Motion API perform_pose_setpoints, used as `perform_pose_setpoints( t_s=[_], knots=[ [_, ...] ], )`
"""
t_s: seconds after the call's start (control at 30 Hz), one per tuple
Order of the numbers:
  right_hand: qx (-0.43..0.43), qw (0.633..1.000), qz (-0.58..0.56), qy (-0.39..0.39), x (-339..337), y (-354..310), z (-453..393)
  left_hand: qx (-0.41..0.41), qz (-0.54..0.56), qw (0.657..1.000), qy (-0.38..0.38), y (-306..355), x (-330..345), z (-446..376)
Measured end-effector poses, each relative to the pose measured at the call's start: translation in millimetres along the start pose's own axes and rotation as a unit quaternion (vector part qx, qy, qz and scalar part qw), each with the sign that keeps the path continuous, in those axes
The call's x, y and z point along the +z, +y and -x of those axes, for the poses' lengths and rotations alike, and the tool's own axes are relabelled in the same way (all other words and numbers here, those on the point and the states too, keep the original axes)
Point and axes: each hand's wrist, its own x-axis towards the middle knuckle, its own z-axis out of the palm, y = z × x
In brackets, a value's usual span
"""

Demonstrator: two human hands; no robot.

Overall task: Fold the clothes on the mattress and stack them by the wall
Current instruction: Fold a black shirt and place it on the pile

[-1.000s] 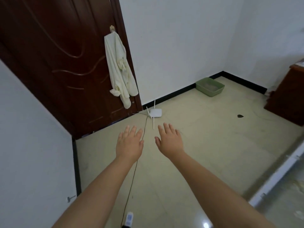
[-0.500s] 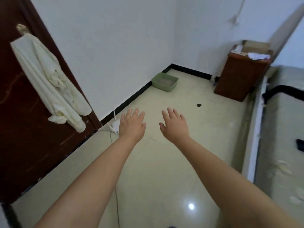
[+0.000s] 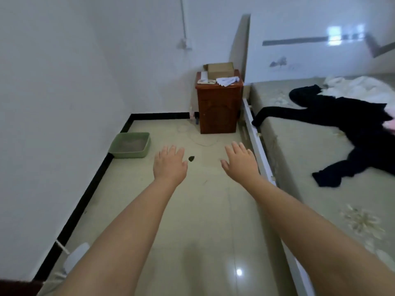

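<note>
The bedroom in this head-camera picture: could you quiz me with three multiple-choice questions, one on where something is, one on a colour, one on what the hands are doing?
1. Where does the black garment lie?
A. on the mattress
B. on the floor
C. on the wooden cabinet

2. What colour is the tray by the wall?
A. red
B. green
C. blue

3. What state are the left hand and right hand in?
A. both gripping cloth
B. one holding a box
C. both open, holding nothing

Answers: 1 A, it sprawls across the mattress top; 2 B, its rim is pale green; 3 C, the fingers are spread over the floor.
</note>
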Motion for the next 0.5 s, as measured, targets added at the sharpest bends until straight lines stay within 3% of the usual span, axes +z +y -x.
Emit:
perform_pose_setpoints(
  t_s=[0.23,0.5],
  knots=[
    [0.098,0.995,0.003,-0.024,21,82,-98,0.11,-0.006,0.994,-0.01,66,37,-157],
    [0.263,0.965,0.009,0.019,24,203,-238,0.278,0.025,0.96,0.013,179,54,-379]
  ],
)
